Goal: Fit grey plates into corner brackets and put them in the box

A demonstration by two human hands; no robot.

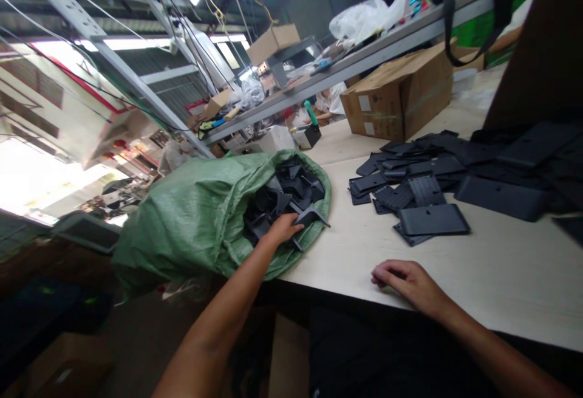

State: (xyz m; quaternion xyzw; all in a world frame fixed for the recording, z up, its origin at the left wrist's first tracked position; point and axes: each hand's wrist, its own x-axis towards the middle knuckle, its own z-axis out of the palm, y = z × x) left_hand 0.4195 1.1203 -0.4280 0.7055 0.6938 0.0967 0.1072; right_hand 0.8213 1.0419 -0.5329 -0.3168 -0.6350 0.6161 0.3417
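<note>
The left hand (285,228) is in the mouth of a big green sack (191,209). The sack lies on its side, partly on the desk (346,252), and it is full of bent black pieces (262,209). The step in hand looks like getting hold of one of these. The hand is right at a pointy black piece (312,216) by the front rim. Its fingers are bent around that spot, but I cannot tell if they hold the piece tight or only touch it.

The right hand (407,282) is near the front edge of the desk. Its fingers are loosely curled, with a small gap, and I see nothing in them.

A good next move would need a firm pinch and a slow pull. The pieces lie all mixed up, so one could catch on another. The soft rim of the sack could get in the way too.

On the right side of the desk is a messy heap of flat black plates (435,220), some on top of others. Behind them sits a brown cardboard box (396,97). Above the back of the desk runs a long shelf (314,85) with a plastic bag (364,18) on it.
</note>
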